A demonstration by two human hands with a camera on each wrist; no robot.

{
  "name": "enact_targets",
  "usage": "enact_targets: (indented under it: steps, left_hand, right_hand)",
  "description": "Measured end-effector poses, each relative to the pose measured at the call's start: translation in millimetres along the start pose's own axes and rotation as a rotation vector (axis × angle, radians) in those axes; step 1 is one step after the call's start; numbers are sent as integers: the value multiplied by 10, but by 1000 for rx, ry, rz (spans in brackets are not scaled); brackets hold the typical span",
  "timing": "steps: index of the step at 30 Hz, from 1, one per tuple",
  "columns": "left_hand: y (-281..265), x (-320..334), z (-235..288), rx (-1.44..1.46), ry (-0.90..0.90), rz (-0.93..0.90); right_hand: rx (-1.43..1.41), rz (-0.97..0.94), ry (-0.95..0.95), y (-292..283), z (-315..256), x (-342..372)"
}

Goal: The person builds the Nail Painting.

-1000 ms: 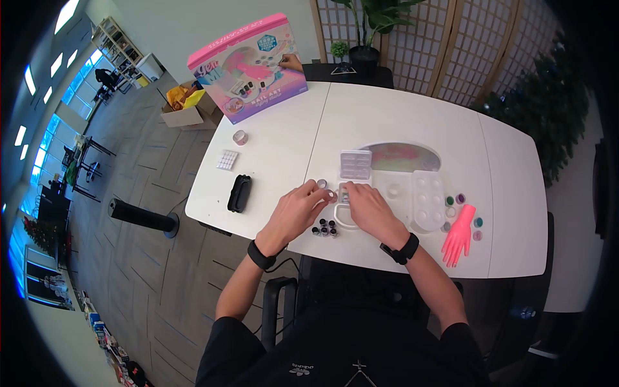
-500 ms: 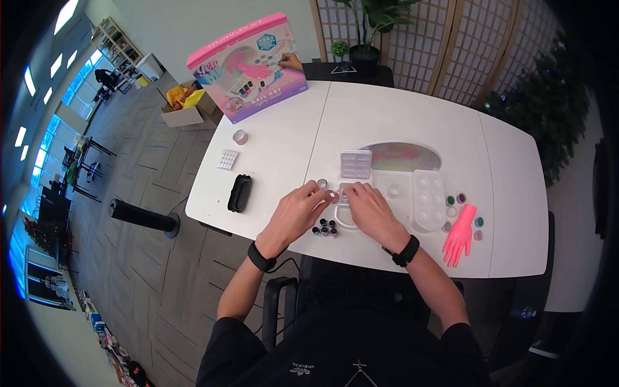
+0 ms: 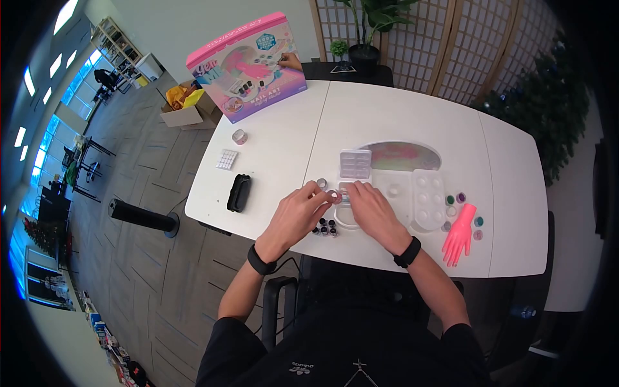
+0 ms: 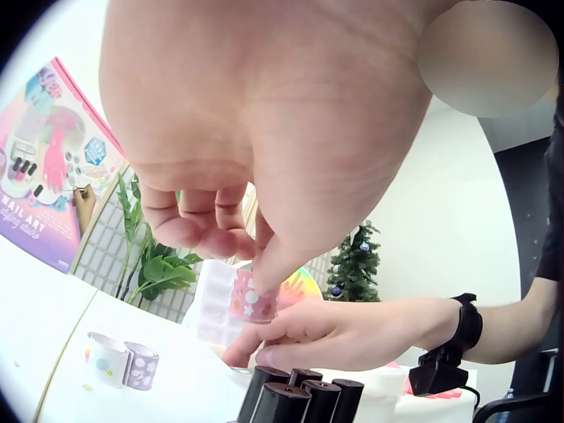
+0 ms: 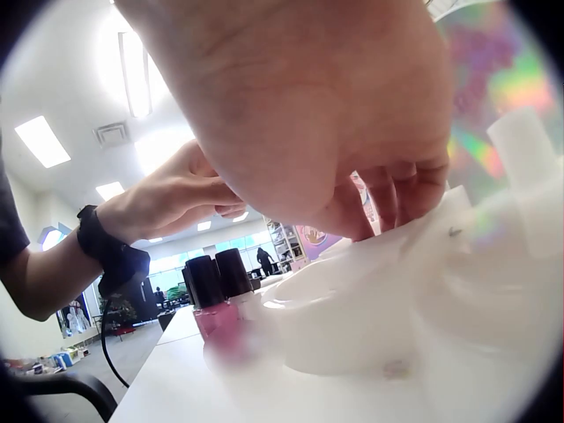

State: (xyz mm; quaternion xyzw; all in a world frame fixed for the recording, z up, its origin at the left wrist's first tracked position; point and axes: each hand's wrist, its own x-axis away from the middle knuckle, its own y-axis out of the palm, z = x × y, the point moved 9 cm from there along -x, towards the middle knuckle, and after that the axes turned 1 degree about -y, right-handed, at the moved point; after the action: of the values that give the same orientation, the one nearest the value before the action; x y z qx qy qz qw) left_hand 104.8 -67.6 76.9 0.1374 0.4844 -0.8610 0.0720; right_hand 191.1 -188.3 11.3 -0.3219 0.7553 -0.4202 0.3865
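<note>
My left hand point(image 3: 293, 216) pinches a small pink patterned roll point(image 4: 247, 298) between thumb and fingertips, just left of the other hand. My right hand point(image 3: 374, 213) has its fingers bent down into the left side of a white plastic nail-art station point(image 3: 401, 205); what its fingertips work on is hidden, and I cannot tell if they grip anything. Beyond that hand stands a clear compartment lid point(image 3: 356, 164). Two more patterned rolls, one white point(image 4: 106, 357) and one lilac point(image 4: 142, 367), lie on the table near the left hand. Black-capped polish bottles point(image 3: 327, 227) stand in front, between the wrists.
A pink model hand point(image 3: 459, 235) lies at right amid several small colored pots. White palette point(image 3: 429, 200) sits on the station. Leftward are a black case point(image 3: 239, 193), a sheet of white pieces point(image 3: 227, 159), a clear tub point(image 3: 240, 137) and the nail-art box point(image 3: 248, 71).
The left hand and its pink roll have shifted slightly toward the right hand. The right hand has moved slightly, its wrist a little to the right; its fingertips stay at the station's left side.
</note>
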Motion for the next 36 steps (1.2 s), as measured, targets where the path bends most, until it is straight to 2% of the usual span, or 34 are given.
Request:
enact_targets:
  steps: [4, 7, 10, 13, 19, 22, 28, 31, 35, 36]
  left_hand:
    - [-30, 5, 56, 4, 12, 19]
    - [-75, -1, 126, 16, 28, 49]
    - [-152, 22, 220, 33, 49, 91]
    - [-189, 50, 308, 44, 94, 109]
    - [-217, 96, 511, 82, 186, 103]
    - [-225, 102, 617, 92, 209, 98]
    - [-227, 113, 655, 79, 221, 103]
    - [-220, 103, 647, 103, 204, 119]
    - [-174, 104, 658, 129, 130, 103]
    - [-196, 100, 704, 106, 176, 137]
  right_hand:
    - [-45, -7, 31, -52, 45, 10]
    - [-97, 90, 11, -241, -5, 46]
    - [-626, 71, 258, -493, 17, 88]
    - [-1068, -51, 421, -295, 132, 281]
    - [-1545, -185, 532, -272, 6, 443]
    - [-1672, -174, 605, -245, -36, 484]
    - [-1727, -179, 637, -254, -76, 514]
    - [-1745, -125, 593, -212, -60, 530]
    - [-1681, 11, 647, -262, -79, 527]
    - [-1676, 29, 646, -259, -74, 531]
